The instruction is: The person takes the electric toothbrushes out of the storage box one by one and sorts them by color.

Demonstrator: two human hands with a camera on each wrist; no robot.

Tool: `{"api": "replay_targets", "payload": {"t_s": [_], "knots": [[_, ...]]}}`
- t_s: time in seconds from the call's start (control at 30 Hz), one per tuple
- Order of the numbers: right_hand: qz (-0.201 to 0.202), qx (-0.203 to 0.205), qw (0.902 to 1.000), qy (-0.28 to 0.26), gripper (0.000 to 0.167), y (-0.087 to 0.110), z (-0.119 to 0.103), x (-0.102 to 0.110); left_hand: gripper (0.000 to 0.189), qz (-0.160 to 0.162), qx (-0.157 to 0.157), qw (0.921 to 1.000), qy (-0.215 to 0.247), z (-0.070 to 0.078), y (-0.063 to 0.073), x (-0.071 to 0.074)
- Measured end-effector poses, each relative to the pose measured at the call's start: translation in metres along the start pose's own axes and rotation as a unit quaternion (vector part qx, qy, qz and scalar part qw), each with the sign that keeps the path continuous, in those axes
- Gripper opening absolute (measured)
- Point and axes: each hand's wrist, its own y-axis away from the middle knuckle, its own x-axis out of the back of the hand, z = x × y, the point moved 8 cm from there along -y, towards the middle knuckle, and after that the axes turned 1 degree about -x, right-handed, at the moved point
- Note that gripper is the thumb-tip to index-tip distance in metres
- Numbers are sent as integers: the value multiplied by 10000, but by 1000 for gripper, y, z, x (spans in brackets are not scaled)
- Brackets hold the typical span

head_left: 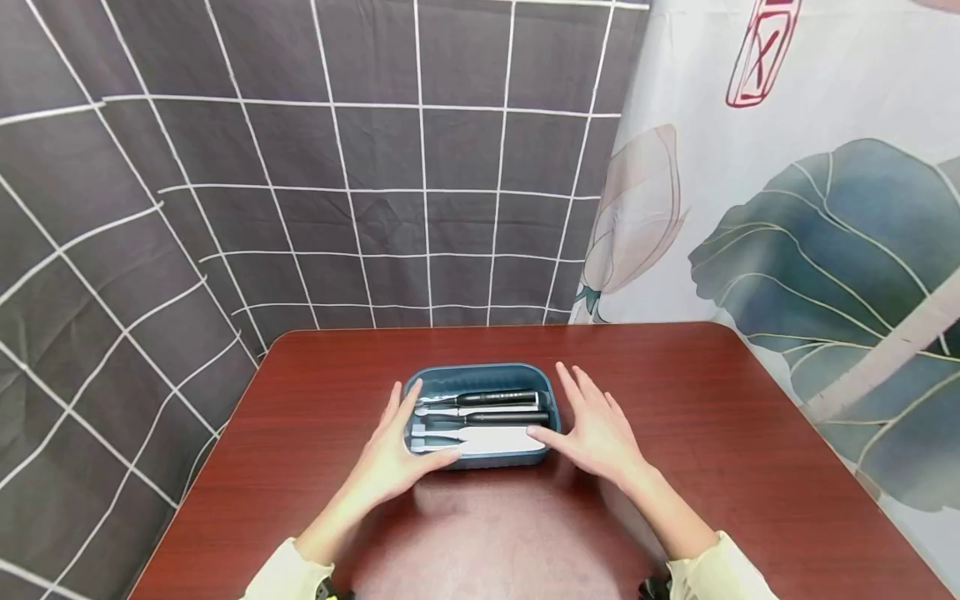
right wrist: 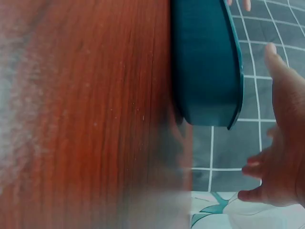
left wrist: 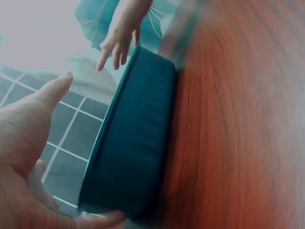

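A dark teal plastic bin (head_left: 495, 460) sits on the table. Several electric toothbrushes lie side by side in it, heads to the left: a black toothbrush (head_left: 501, 398) at the back, another black toothbrush (head_left: 510, 417) and a white toothbrush (head_left: 498, 439) at the front. At the bin's left end is my left hand (head_left: 386, 457), fingers spread and thumb over the front rim; whether it touches the bin I cannot tell. My right hand (head_left: 600, 433), fingers extended, is beside the right end. The right wrist view shows a gap between that hand and the bin.
The reddish-brown wooden table (head_left: 315, 392) has rounded back corners. Behind it hangs a dark grey cloth (head_left: 375, 150) with white grid lines. A white cloth (head_left: 690, 100) with leaf and flower prints hangs at the right.
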Motion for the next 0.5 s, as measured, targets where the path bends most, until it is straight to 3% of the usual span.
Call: {"api": "replay_targets", "payload": {"t_s": [0.07, 0.17, 0.5], "knots": [[59, -213, 9995, -234, 116, -3, 5, 0, 121, 14, 105, 9988, 479, -4, -1, -2], [106, -294, 9972, -680, 116, -9, 8, -1, 123, 38, 269, 9960, 848, -11, -2, -5], [296, 539, 9879, -1423, 109, -28, -13, -7, 120, 228, 411, 9907, 1274, -22, -1, -8]]}}
